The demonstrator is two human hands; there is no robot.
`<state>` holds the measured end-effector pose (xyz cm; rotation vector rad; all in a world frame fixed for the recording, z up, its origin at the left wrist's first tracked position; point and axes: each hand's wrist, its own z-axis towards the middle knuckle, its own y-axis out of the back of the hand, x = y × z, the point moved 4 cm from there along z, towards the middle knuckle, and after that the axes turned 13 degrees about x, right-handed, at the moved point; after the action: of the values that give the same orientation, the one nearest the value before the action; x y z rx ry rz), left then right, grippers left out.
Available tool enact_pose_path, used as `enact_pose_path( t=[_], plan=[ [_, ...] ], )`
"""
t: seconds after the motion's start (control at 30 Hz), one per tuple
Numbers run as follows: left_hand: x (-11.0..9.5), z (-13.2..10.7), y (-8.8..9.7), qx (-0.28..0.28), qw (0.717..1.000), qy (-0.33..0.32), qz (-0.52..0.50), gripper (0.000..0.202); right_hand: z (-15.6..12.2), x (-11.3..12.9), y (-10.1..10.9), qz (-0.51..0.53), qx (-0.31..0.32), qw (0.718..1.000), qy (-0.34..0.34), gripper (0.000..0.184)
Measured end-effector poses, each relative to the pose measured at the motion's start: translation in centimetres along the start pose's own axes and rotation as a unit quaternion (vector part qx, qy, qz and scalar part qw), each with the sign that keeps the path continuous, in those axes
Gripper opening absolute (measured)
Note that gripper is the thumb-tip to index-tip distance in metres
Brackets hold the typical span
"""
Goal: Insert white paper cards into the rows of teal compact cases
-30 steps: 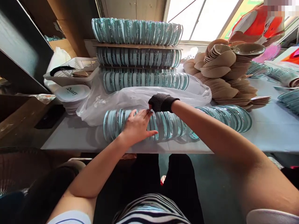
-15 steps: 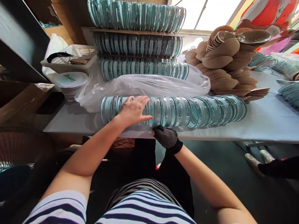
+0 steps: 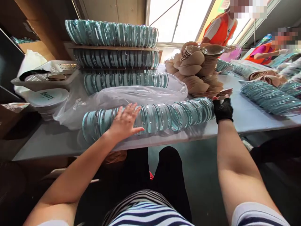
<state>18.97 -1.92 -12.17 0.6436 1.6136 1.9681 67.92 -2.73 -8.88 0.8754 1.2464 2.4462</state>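
Observation:
A long row of clear, teal-tinted round pieces (image 3: 156, 117), standing on edge and nested together, lies along the front of the table. They look like thin plastic or glass discs; the exact kind is unclear. My bare left hand (image 3: 124, 121) rests on top of the row's left half, fingers spread and thumb pointing right. At the row's right end is my right hand (image 3: 223, 110) in a black fingerless glove. Its fingers stretch forward and its inner side lies against the last disc. Clear plastic sheeting (image 3: 141, 94) bunches just behind the row.
Stacked rows of similar discs (image 3: 113, 33) stand at the back left, with cardboard between layers. Brown curved pieces (image 3: 192, 62) are piled behind the row's right end. A white basket (image 3: 47, 73) sits left, and more discs (image 3: 270, 97) lie right. People in orange vests (image 3: 219, 29) are beyond.
My right hand has moved from the front middle of the row to its right end. The view has turned right. My left hand stays on the row, its fingers spread wider.

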Motion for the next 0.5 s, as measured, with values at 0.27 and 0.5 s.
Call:
enact_pose_path(
  t=[0.27,0.5],
  plan=[
    [3.8,-0.6,-0.2,0.035,0.999,-0.005,-0.008,0.081,-4.8,-0.3,-5.1,0.130,0.111,0.985,-0.010,0.020],
    [6.9,-2.8,0.7,0.062,0.997,-0.024,-0.025,0.084,-7.2,1.2,-5.2,0.088,0.049,0.994,0.046,0.039]
  ],
)
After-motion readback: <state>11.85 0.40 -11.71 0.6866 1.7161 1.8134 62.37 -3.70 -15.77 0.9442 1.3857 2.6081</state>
